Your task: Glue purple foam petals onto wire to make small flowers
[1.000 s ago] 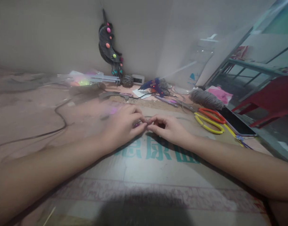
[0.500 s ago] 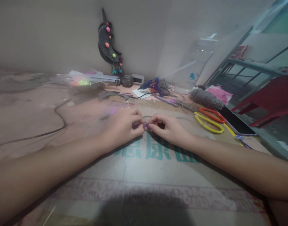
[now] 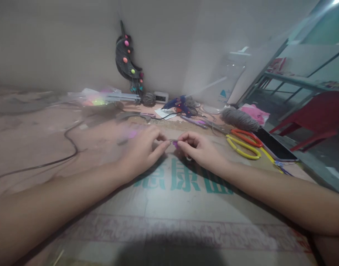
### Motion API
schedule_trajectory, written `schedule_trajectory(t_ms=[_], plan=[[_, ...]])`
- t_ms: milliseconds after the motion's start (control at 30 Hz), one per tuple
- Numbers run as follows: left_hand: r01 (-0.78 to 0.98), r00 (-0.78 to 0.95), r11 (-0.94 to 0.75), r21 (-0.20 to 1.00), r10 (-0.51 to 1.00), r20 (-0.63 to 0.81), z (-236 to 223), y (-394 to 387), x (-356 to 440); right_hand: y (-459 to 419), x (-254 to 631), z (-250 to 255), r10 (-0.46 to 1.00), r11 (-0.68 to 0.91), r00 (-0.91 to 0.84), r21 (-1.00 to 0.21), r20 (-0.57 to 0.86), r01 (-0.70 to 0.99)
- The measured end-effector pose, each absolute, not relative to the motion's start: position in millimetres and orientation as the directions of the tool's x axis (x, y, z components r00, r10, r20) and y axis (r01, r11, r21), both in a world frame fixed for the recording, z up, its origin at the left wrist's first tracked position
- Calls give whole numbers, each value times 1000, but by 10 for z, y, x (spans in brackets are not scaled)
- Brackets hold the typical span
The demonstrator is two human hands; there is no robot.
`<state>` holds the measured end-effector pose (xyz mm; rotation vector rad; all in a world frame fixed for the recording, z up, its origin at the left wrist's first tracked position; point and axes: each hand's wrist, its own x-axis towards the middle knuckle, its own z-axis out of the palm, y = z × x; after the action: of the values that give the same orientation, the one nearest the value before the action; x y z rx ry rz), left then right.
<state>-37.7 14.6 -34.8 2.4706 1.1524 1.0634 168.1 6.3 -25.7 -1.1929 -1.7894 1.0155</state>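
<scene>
1. Left hand (image 3: 144,149): thumb and forefinger pinch one end of a short visible length of thin strand (image 3: 173,140).
2. Right hand (image 3: 199,149): thumb and fingertips are pinched together on a small purple piece (image 3: 175,145), just beside the left fingertips; the piece appears to touch the strand, though blur makes this uncertain.
3. Cardboard sheet (image 3: 169,207): printed with green characters, it lies on the worktop (image 3: 47,136) beneath both hands.
4. Right side: scissors (image 3: 243,147) with orange and yellow handles lie near a dark-screened phone (image 3: 277,146); grey yarn (image 3: 239,119) lies beside a pink cloth (image 3: 255,113).
5. Rear: a blue glue gun (image 3: 177,104) lies in front of a clear bottle (image 3: 227,83) and to the right of a small white clock (image 3: 161,97).
6. Wall: a dark crescent ornament (image 3: 124,62) bears coloured balls.
7. Left side: a dark cord (image 3: 72,144) curves across the worktop.
</scene>
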Motion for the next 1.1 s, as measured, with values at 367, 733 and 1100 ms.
schedule_trajectory(t_ms=[367, 733, 1100], plan=[[572, 532, -692, 441, 722, 442, -365, 168, -344, 98, 1694, -291, 946, 156, -319, -934, 48, 320], [467, 462, -530, 708, 829, 316, -339, 111, -330, 91, 1712, -333, 918, 312, -338, -902, 206, 299], [324, 457, -481, 814, 834, 311, -392, 127, -323, 120, 1727, -332, 870, 375, -469, -821, 151, 431]])
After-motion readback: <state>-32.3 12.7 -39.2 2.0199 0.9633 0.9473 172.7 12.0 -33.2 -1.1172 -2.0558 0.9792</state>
